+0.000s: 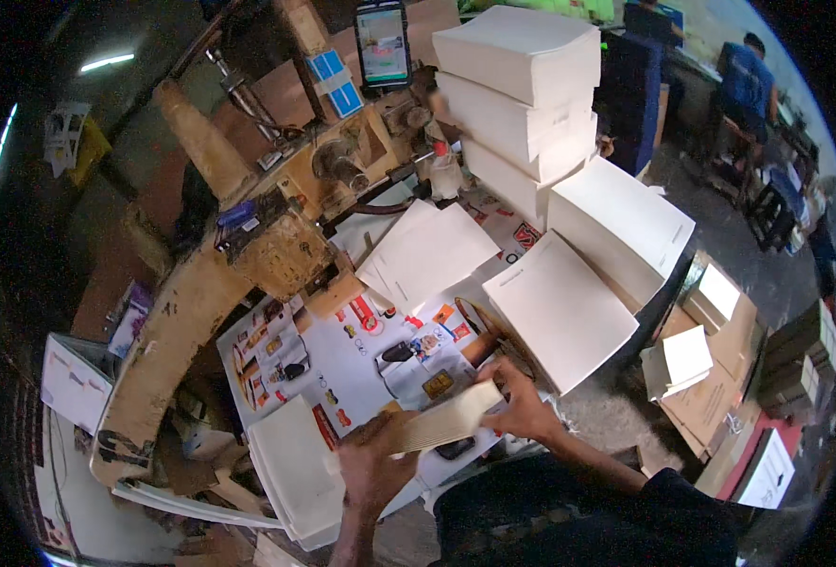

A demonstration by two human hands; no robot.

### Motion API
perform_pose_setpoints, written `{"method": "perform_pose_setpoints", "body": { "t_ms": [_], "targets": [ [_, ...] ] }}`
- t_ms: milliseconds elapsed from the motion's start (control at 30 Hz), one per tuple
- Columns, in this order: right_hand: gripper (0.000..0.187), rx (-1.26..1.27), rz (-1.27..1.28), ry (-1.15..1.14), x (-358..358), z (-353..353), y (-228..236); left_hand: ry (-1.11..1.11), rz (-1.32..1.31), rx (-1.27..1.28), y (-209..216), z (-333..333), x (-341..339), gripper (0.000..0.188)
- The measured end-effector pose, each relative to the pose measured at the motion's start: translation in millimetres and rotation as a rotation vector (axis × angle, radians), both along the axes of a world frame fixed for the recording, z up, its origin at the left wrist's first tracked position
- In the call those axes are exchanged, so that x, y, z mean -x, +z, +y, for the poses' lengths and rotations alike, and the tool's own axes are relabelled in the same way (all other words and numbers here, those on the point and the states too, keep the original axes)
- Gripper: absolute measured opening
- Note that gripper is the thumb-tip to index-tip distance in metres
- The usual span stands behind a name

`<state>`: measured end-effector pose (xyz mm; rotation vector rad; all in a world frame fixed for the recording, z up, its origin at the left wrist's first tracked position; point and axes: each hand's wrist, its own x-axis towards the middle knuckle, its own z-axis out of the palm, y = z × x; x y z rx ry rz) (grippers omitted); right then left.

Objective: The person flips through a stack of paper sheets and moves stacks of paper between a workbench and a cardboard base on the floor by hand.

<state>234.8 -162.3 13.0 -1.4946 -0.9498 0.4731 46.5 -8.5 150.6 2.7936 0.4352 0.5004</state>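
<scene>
Between my two hands is a thick block of cream paper sheets [444,421], held edge-up over the table. My left hand [376,459] grips its left end, and my right hand [522,404] has the right end between thumb and fingers. Beneath it lies a printed poster sheet [347,354] covering the worktable. A stack of white sheets [297,461] rests by my left wrist. Beyond my right hand sits a larger stack of white paper [561,312]. A few loose white sheets [429,257] lie fanned at the machine's foot.
A worn tan machine [281,250] with a curved arm rises at the left and back. Tall paper stacks [517,57] stand behind, with another stack [623,227] at the right. A phone [383,45] is mounted above. Cardboard [711,378] lies lower right; a person [747,80] sits far right.
</scene>
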Motion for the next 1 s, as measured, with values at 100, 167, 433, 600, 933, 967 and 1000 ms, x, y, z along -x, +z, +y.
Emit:
{"method": "perform_pose_setpoints", "body": {
  "t_ms": [100,167,433,600,933,967,1000],
  "targets": [
    [0.083,-0.134,-0.001,0.081,14,6,61,0.375,-0.234,0.528,6,-1,20,0.039],
    [0.084,0.028,-0.097,0.176,19,15,69,0.334,-0.798,0.890,-44,5,35,0.057],
    [0.052,0.305,-0.379,0.311,26,28,55,0.620,-0.834,1.095,-189,29,74,0.070],
    [0.046,0.254,-0.486,0.285,26,18,58,0.542,-0.719,1.128,-211,29,96,0.071],
    [0.066,0.152,0.039,0.060,5,-52,75,0.424,-1.031,1.621,-108,-18,4,0.053],
    [0.058,-0.145,0.369,0.059,10,-63,72,0.278,-1.053,1.718,-89,-28,-20,0.054],
    [0.054,-0.237,0.427,0.009,13,-73,80,0.185,-0.946,1.735,-75,-34,-38,0.057]
  ]
}}
